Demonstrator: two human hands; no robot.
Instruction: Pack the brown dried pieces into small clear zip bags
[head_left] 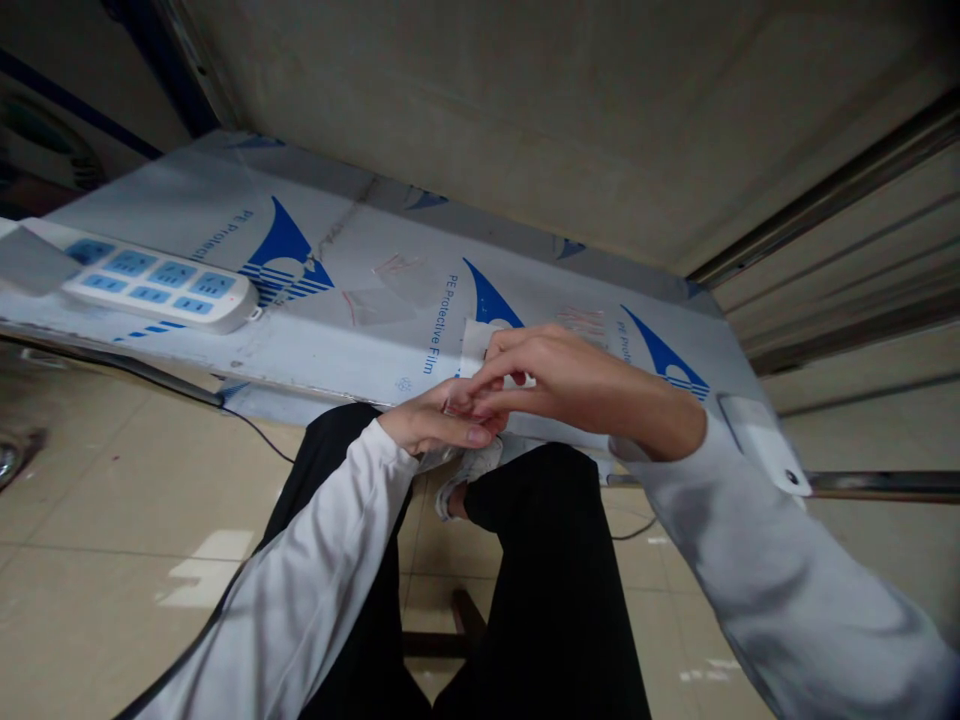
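Note:
My left hand (435, 418) is turned palm up over the front edge of the table, its fingers curled around something small and clear, like thin plastic, mostly hidden by both hands. From the right, my right hand (536, 372) reaches over and meets the left fingers, with its thumb and fingertips pinched together. What lies in that pinch is too small and covered to name. Just behind the right fingers, a white piece like paper (472, 345) lies on the table. Small clear plastic bags (397, 275) with thin reddish marks rest farther back.
The table (360, 340) is covered in film with blue printing. At the left sits a white power strip (176, 290) with blue sockets. A white device (765, 440) is at the right corner. A metal rail (885, 486) runs right; a wall (525, 100) stands behind.

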